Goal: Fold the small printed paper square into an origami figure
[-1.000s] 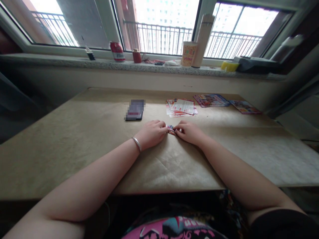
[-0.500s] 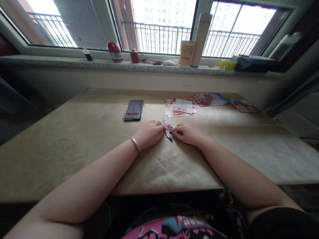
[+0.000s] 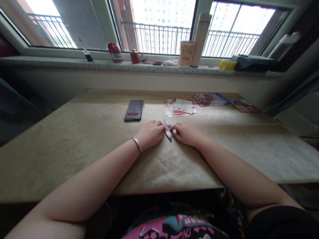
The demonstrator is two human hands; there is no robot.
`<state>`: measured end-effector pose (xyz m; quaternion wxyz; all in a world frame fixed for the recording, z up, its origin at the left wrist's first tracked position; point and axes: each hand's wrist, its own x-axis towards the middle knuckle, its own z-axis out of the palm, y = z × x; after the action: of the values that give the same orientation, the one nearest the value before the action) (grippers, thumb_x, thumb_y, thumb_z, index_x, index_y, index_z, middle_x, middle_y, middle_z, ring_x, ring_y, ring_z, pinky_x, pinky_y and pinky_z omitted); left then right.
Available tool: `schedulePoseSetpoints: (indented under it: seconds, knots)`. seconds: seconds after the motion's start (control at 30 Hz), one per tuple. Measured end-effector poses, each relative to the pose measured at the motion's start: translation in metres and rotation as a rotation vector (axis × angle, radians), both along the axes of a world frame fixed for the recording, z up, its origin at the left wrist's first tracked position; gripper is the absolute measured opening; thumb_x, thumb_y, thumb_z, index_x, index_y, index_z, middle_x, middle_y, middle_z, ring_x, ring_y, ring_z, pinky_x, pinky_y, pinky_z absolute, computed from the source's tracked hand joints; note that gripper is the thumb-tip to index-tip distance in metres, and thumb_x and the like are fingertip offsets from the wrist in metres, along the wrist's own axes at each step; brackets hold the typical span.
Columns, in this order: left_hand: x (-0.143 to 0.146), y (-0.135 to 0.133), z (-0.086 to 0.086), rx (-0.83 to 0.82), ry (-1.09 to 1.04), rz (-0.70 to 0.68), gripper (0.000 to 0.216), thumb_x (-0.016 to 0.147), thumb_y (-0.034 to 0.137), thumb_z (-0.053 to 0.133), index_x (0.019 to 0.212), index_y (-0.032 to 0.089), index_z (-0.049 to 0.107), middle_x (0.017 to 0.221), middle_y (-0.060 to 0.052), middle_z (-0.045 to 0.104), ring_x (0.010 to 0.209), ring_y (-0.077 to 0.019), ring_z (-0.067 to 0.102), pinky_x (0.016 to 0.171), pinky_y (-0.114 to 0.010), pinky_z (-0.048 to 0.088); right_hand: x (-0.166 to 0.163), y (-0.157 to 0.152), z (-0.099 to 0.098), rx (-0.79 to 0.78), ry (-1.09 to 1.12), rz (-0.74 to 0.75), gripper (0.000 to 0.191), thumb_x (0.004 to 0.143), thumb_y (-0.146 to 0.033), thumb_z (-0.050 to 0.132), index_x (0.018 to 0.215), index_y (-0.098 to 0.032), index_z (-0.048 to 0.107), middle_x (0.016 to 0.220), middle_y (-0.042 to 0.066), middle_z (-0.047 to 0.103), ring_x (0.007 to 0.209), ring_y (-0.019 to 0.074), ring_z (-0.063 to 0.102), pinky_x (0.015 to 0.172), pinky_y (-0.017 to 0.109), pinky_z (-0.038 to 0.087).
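A small piece of folded printed paper [image 3: 168, 130] with pointed ends lies on the table between my two hands. My left hand [image 3: 151, 132], with a silver bangle on its wrist, closes on the paper's left edge; its thumb is mostly hidden. From the other side, my right hand [image 3: 186, 133] has its fingers curled, with index finger and thumb at the paper's right edge. Behind the hands lies a loose pile of printed paper sheets [image 3: 181, 107]. A dark phone [image 3: 134, 110] rests to the left of it.
The table [image 3: 74, 132] has a beige cover. Two stacks of colourful printed sheets [image 3: 210, 99] lie at its back right. On the stone windowsill [image 3: 154, 68] stand a red can [image 3: 115, 52], a small red bottle [image 3: 134, 56], a patterned cup [image 3: 186, 53], a tall flask [image 3: 200, 39] and yellow tape [image 3: 228, 64].
My right index finger has drawn back slightly from the middle of the folded paper to its right edge. The left hand has hardly moved.
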<state>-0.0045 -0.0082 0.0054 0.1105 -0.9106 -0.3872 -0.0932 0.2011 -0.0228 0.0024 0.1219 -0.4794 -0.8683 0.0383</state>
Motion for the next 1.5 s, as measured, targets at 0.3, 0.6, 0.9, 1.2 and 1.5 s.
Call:
schedulePoseSetpoints:
  seconds: [0.3,0.6,0.9,1.2,1.5]
  knots:
    - [0.001,0.001,-0.003,0.018,0.002,-0.065,0.031,0.092,0.030,0.040,0.108,0.020,0.065,0.096,-0.009,0.064,0.087,-0.0200,0.058,0.078,-0.033,0.046,0.010,0.014,-0.011,0.122,0.198,0.222,0.014,0.080,-0.021,0.059,0.086,-0.022,0.072,0.099,0.003,0.068,0.102,0.0176,0.055,0.097,0.032,0.039]
    - [-0.002,0.003,-0.006,-0.010,-0.052,-0.114,0.037,0.092,0.040,0.041,0.118,0.020,0.059,0.107,-0.008,0.063,0.098,-0.0221,0.057,0.087,-0.036,0.046,0.008,0.017,-0.020,0.136,0.219,0.187,0.030,0.082,-0.023,0.059,0.111,-0.022,0.065,0.114,0.007,0.064,0.107,0.0206,0.056,0.095,0.035,0.045]
    - [-0.001,0.006,-0.007,-0.059,-0.105,-0.169,0.039,0.094,0.042,0.038,0.119,0.021,0.060,0.114,-0.007,0.065,0.103,-0.0218,0.058,0.092,-0.037,0.044,0.014,0.021,-0.016,0.159,0.193,0.177,0.022,0.085,-0.033,0.060,0.102,-0.022,0.069,0.108,0.006,0.067,0.105,0.0215,0.057,0.094,0.037,0.044]
    - [-0.003,0.008,-0.009,-0.073,-0.114,-0.229,0.033,0.091,0.030,0.046,0.120,0.022,0.060,0.113,-0.006,0.066,0.101,-0.0206,0.060,0.090,-0.037,0.046,0.010,0.016,-0.011,0.167,0.177,0.179,0.018,0.082,-0.034,0.064,0.092,-0.021,0.071,0.095,0.006,0.069,0.096,0.0200,0.057,0.087,0.034,0.044]
    - [-0.004,0.013,-0.010,-0.085,-0.174,-0.235,0.029,0.086,0.018,0.048,0.111,0.019,0.063,0.111,-0.006,0.067,0.101,-0.0196,0.061,0.093,-0.036,0.046,0.008,0.010,-0.007,0.218,0.059,0.199,0.020,0.088,-0.031,0.055,0.095,-0.022,0.071,0.094,0.004,0.070,0.093,0.0197,0.056,0.085,0.032,0.042]
